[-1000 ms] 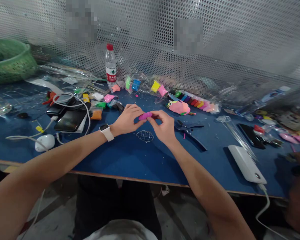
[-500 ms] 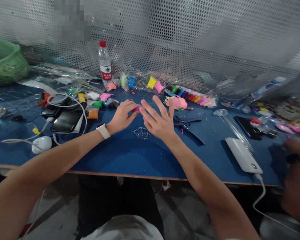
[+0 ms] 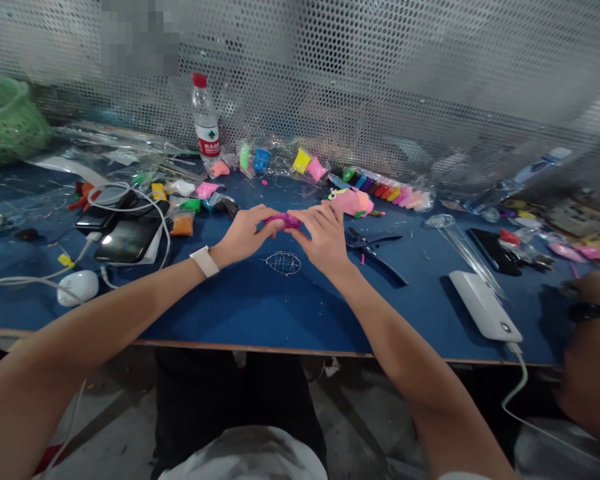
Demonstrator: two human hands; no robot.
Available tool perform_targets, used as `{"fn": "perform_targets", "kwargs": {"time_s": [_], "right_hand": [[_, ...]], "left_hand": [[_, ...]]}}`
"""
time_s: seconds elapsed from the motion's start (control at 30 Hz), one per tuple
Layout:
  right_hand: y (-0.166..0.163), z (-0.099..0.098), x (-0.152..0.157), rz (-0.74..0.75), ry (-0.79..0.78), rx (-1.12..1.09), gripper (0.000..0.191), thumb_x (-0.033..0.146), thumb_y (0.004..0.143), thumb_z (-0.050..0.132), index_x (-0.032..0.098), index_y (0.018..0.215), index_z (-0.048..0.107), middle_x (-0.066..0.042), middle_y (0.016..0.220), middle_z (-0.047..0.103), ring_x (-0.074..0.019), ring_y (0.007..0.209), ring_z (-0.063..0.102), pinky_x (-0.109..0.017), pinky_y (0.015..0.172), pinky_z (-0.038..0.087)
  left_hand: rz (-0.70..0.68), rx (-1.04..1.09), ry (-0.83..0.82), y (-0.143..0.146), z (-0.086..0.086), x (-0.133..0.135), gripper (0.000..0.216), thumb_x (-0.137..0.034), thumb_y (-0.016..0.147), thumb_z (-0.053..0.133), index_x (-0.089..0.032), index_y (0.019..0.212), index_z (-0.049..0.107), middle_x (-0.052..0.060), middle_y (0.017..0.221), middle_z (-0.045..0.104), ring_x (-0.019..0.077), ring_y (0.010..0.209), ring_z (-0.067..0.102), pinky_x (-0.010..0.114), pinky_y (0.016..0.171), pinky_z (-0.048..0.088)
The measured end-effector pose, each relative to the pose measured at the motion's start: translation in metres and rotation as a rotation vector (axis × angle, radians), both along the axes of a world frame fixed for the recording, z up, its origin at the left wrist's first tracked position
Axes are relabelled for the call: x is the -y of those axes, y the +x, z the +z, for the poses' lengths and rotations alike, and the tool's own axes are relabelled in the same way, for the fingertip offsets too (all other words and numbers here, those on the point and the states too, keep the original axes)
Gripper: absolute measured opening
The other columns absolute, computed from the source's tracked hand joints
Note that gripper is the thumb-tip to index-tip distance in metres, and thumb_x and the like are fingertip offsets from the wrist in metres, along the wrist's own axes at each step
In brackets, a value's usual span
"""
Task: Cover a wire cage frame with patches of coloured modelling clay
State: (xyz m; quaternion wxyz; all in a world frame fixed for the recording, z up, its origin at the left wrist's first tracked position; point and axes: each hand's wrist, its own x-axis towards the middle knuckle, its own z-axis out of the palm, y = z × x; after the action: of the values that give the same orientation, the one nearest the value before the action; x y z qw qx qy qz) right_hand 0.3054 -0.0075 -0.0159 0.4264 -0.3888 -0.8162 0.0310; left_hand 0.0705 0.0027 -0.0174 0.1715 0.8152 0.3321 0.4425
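Note:
A lump of magenta modelling clay (image 3: 284,221) is held between my two hands above the table. My left hand (image 3: 243,233) pinches its left end between thumb and fingers. At the other end, my right hand (image 3: 323,237) grips it the same way, hiding part of it. Just below the hands, a leaf-shaped wire frame (image 3: 283,263) lies flat on the blue table (image 3: 260,307). Behind my right hand sits a pink clay figure (image 3: 354,201) with an eye and green bits. Dark-handled pliers (image 3: 377,257) lie to the right of that hand.
Bagged coloured clay (image 3: 183,224) and a water bottle (image 3: 206,120) stand along the back. Phones (image 3: 130,239) and cables lie left, near a green basket (image 3: 10,127). A white power bank (image 3: 485,307) lies right, beside another person's arm (image 3: 593,347). A perforated metal panel (image 3: 380,73) rises behind.
My right hand's fingers, spread and raised before, have come down and closed on the magenta clay. My left hand keeps its pinch. The view has shifted slightly.

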Motion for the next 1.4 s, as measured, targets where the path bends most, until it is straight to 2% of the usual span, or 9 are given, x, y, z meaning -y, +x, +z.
{"fn": "perform_targets", "kwargs": {"time_s": [0.1,0.3,0.5,0.63,0.73,0.87,1.07,1.23,1.4], "right_hand": [[-0.001,-0.003,-0.004,-0.039,-0.014,-0.124,0.021,0.049,0.112,0.072,0.032,0.118,0.083,-0.005,0.111,0.086,-0.0320,0.110,0.073,-0.061,0.120,0.048],[0.001,-0.004,-0.010,-0.062,-0.160,-0.498,0.018,0.041,0.105,0.078,0.029,0.117,0.076,-0.003,0.097,0.083,-0.0251,0.091,0.075,-0.046,0.093,0.060],[-0.006,-0.009,-0.008,-0.079,-0.293,-0.706,0.027,0.051,0.098,0.084,0.027,0.105,0.077,-0.005,0.094,0.084,-0.0240,0.086,0.079,-0.043,0.084,0.063],[-0.015,-0.009,-0.003,0.048,-0.393,-0.768,0.025,0.052,0.097,0.086,0.027,0.100,0.082,-0.004,0.092,0.085,-0.0230,0.084,0.079,-0.044,0.085,0.066],[-0.019,-0.007,0.002,0.143,-0.427,-0.714,0.031,0.058,0.097,0.085,0.028,0.106,0.086,-0.005,0.103,0.087,-0.0246,0.095,0.081,-0.046,0.092,0.068],[-0.026,-0.005,0.011,0.214,-0.396,-0.570,0.036,0.054,0.088,0.095,0.028,0.110,0.084,-0.004,0.110,0.086,-0.0257,0.104,0.080,-0.048,0.104,0.066],[-0.036,-0.005,0.018,0.161,-0.448,-0.559,0.038,0.055,0.086,0.097,0.026,0.091,0.072,0.000,0.086,0.079,-0.0204,0.079,0.073,-0.038,0.078,0.061],[-0.026,-0.003,0.004,0.217,-0.523,-0.611,0.040,0.060,0.093,0.090,0.024,0.086,0.074,-0.002,0.076,0.078,-0.0179,0.067,0.070,-0.035,0.066,0.057],[-0.016,-0.006,-0.014,0.184,-0.609,-0.814,0.049,0.065,0.078,0.101,0.024,0.090,0.076,-0.001,0.080,0.080,-0.0173,0.071,0.073,-0.036,0.072,0.064]], "left_hand": [[-0.008,0.004,0.002,-0.001,0.000,-0.002,0.029,-0.038,0.117,0.057,-0.024,0.121,0.082,0.004,0.091,0.082,0.0204,0.090,0.074,0.036,0.085,0.060],[-0.039,-0.036,0.001,-0.004,-0.001,-0.005,0.039,-0.032,0.119,0.052,-0.023,0.149,0.075,0.008,0.113,0.088,0.0222,0.106,0.078,0.040,0.097,0.064],[-0.009,-0.124,0.058,-0.001,-0.009,-0.006,0.049,-0.027,0.118,0.054,-0.027,0.166,0.063,0.011,0.143,0.083,0.0264,0.122,0.082,0.048,0.108,0.066],[0.027,-0.111,0.011,0.000,-0.010,-0.004,0.063,-0.030,0.113,0.068,-0.029,0.174,0.051,0.010,0.132,0.086,0.0287,0.123,0.084,0.048,0.110,0.067],[0.045,-0.128,0.048,0.000,-0.012,-0.005,0.064,-0.032,0.108,0.076,-0.028,0.169,0.056,0.010,0.133,0.085,0.0264,0.113,0.085,0.046,0.107,0.066],[0.121,-0.201,0.149,-0.001,-0.018,-0.012,0.045,-0.033,0.105,0.077,-0.024,0.149,0.070,0.011,0.131,0.085,0.0288,0.111,0.083,0.046,0.100,0.061],[0.175,-0.371,0.291,-0.003,-0.021,-0.016,0.024,-0.045,0.111,0.067,-0.023,0.113,0.075,0.007,0.086,0.080,0.0262,0.080,0.074,0.045,0.090,0.053],[0.163,-0.416,0.333,-0.001,-0.016,-0.018,0.040,-0.055,0.118,0.058,-0.022,0.098,0.070,0.006,0.082,0.078,0.0221,0.072,0.068,0.043,0.091,0.051],[0.143,-0.415,0.327,-0.001,-0.013,-0.018,0.044,-0.049,0.124,0.045,-0.020,0.103,0.070,0.006,0.085,0.080,0.0218,0.077,0.071,0.041,0.092,0.050]]}}
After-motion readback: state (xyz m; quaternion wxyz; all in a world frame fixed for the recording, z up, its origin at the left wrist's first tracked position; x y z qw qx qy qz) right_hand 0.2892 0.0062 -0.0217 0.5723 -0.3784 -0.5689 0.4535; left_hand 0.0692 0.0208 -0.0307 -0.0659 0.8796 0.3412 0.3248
